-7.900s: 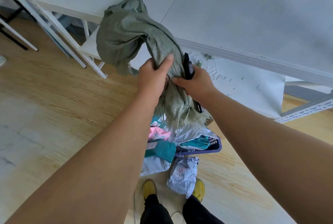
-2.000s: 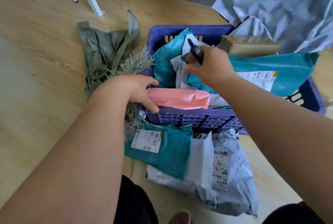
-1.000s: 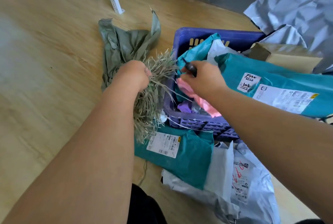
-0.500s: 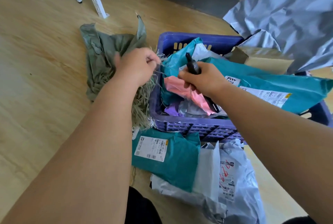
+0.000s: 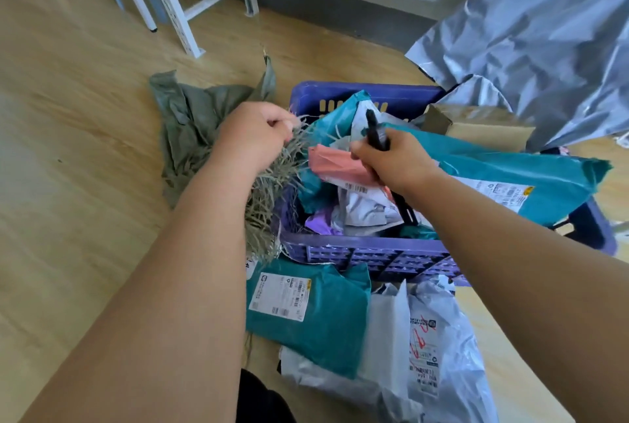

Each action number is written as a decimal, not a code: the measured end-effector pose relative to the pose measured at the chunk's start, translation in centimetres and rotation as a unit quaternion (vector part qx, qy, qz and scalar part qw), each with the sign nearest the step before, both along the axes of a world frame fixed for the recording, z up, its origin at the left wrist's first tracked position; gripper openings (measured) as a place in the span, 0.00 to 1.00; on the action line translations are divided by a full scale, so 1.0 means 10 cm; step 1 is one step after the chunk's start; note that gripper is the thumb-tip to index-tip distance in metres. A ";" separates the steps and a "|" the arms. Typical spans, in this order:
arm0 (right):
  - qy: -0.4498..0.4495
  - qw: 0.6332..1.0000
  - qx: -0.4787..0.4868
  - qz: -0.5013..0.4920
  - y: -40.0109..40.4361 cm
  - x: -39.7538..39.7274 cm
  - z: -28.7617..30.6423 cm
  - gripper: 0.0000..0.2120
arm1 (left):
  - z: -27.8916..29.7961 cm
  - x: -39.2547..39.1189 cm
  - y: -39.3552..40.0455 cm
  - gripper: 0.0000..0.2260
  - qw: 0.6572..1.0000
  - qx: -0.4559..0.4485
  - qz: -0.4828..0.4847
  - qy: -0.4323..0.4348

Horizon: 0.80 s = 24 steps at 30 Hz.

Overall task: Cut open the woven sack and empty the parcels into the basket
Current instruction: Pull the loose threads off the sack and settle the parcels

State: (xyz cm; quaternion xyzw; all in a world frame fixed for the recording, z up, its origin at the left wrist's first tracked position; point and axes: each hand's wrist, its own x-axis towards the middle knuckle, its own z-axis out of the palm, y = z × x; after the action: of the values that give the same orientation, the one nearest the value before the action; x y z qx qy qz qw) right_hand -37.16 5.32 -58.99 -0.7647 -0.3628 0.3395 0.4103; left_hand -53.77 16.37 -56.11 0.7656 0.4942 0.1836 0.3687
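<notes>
The wood floor (image 5: 85, 150) on the left is open. The sack (image 5: 190, 123) lies crumpled beside the basket (image 5: 367, 252), its frayed strands hanging over the left rim. Parcels fill the basket to the top. 2 more parcels, teal (image 5: 316, 313) and grey (image 5: 435, 354), block the floor in front. A silver sheet (image 5: 544, 31) hangs behind.

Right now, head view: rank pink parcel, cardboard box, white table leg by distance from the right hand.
From the right hand:
1. Pink parcel, touching its fingers, in the basket.
2. Cardboard box, behind it at the basket's far right.
3. White table leg, far left on the floor.
</notes>
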 end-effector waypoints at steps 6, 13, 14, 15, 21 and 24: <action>-0.047 0.989 0.140 0.012 0.10 0.11 0.59 0.09 | 0.11 0.45 -0.32 0.12 0.976 -0.063 -0.189 -0.086; 0.004 0.973 0.224 0.060 0.12 0.22 0.91 0.09 | 0.14 0.69 -0.47 0.09 0.957 -0.074 -0.203 -0.193; -0.004 0.976 0.214 0.050 0.13 0.23 0.87 0.10 | 0.10 0.69 -0.47 0.12 0.962 -0.084 -0.180 -0.186; -0.012 0.979 0.202 0.028 0.12 0.24 0.81 0.11 | 0.07 0.69 -0.47 0.15 0.968 -0.093 -0.148 -0.181; 0.000 0.999 -0.042 0.010 -0.20 0.29 0.17 0.15 | 0.06 0.64 -0.39 0.16 0.961 -0.135 0.015 -0.241; 0.000 0.998 -0.058 0.012 -0.35 0.26 0.00 0.12 | 0.17 0.57 -0.32 0.14 0.916 -0.169 0.099 -0.349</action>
State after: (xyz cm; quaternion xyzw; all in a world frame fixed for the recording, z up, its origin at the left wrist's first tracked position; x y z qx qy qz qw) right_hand -34.58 1.86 -58.94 -0.7828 -0.3521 0.3646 0.3610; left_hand -48.09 13.15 -54.38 0.5262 0.4311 0.3887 0.6214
